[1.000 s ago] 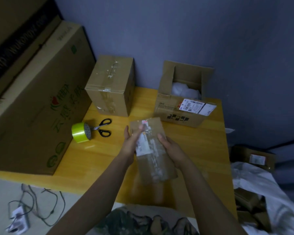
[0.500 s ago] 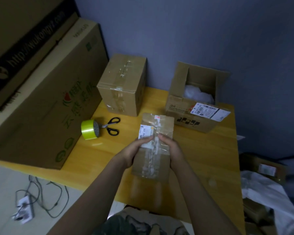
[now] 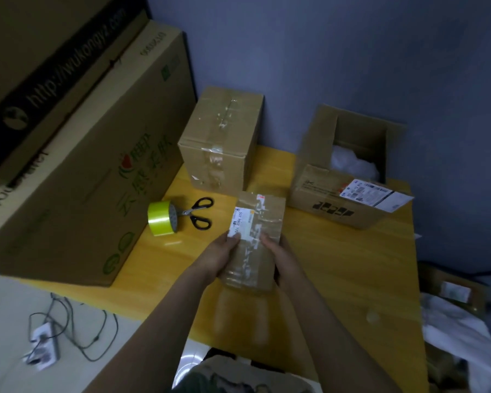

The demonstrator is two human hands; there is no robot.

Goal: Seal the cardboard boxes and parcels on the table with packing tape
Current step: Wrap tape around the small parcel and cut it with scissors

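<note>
Between the left hand [image 3: 220, 258] and right hand [image 3: 281, 259], each grip clasping it, sits the small parcel [image 3: 255, 239].

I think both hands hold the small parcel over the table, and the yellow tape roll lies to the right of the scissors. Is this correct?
Not quite. The head view shows the yellow tape roll to the left of the scissors, not the right. The rest stands: the left hand and the right hand both hold the small parcel over the table.
</note>
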